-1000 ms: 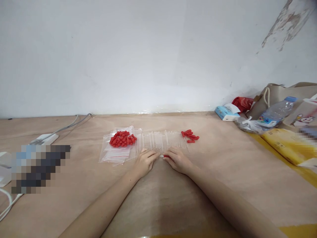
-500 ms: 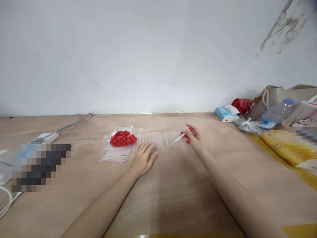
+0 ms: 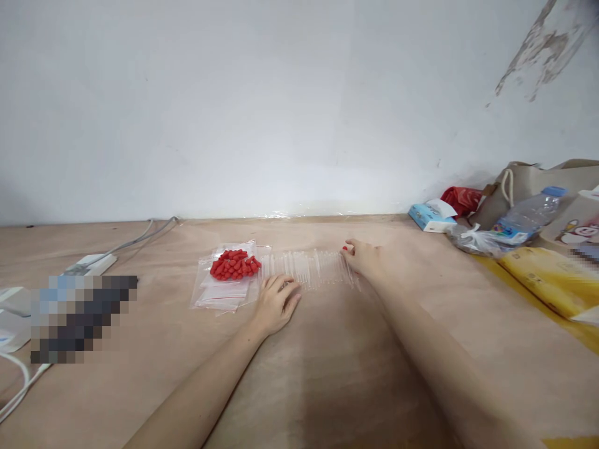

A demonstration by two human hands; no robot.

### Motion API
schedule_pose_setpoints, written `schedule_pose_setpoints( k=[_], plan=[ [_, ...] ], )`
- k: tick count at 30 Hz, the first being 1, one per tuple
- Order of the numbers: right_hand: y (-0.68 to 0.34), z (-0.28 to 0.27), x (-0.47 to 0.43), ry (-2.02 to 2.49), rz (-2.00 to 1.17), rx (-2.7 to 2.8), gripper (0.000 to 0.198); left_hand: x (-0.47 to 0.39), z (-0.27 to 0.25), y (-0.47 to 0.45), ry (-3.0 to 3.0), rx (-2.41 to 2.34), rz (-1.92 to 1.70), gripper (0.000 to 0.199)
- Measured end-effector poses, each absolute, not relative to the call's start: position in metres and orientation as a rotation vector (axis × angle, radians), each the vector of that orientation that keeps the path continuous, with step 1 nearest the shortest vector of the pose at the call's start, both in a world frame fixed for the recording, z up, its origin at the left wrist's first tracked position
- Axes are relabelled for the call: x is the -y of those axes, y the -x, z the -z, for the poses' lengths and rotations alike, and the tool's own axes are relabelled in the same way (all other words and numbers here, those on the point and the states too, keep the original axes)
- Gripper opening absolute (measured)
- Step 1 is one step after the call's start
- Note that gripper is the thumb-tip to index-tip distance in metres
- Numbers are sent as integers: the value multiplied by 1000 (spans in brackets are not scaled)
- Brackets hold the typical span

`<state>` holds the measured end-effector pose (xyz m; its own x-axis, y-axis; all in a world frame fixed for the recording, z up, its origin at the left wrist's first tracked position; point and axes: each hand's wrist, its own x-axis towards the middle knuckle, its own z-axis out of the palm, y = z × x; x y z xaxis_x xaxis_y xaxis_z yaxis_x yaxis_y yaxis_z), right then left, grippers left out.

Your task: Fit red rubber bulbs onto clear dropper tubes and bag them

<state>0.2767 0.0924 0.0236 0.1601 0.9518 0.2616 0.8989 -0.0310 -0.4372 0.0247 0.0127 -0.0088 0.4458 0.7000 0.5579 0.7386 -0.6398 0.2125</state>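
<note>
My left hand (image 3: 276,305) rests on the table with its fingers spread and nothing held, its fingertips at the lower left of a row of thin clear tubes (image 3: 306,271). At the right end of that row is my right hand (image 3: 367,259). Its thumb and forefinger close around a small red cap (image 3: 345,248); the other fingers are partly hidden. Left of the tubes, a heap of red caps (image 3: 234,265) lies on clear zip bags (image 3: 222,296).
A white power strip (image 3: 96,265) with cables is at the left. On the right are a blue tissue pack (image 3: 431,218), a plastic bottle (image 3: 533,212), a yellow packet (image 3: 552,280) and a beige bag (image 3: 538,171). A wall (image 3: 281,112) stands behind the table.
My right hand has moved left and lowered to the right end of the tube row. The tilted clear tube it held no longer shows in its fingers. My left hand stays almost still.
</note>
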Motion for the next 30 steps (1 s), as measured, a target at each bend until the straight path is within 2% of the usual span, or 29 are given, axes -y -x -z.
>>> schedule_pose_setpoints(
  k=[7,20,30],
  plan=[
    [-291,-20,-69,2112,-52,1682,22,-13,7,-25,2638,1292,972,20],
    [-283,-11,-63,2242,-235,1642,28,-13,8,-24,2648,1292,946,18],
    [-279,-11,-65,2296,-231,1622,35,-13,7,-25,2658,1294,946,18]
  ],
)
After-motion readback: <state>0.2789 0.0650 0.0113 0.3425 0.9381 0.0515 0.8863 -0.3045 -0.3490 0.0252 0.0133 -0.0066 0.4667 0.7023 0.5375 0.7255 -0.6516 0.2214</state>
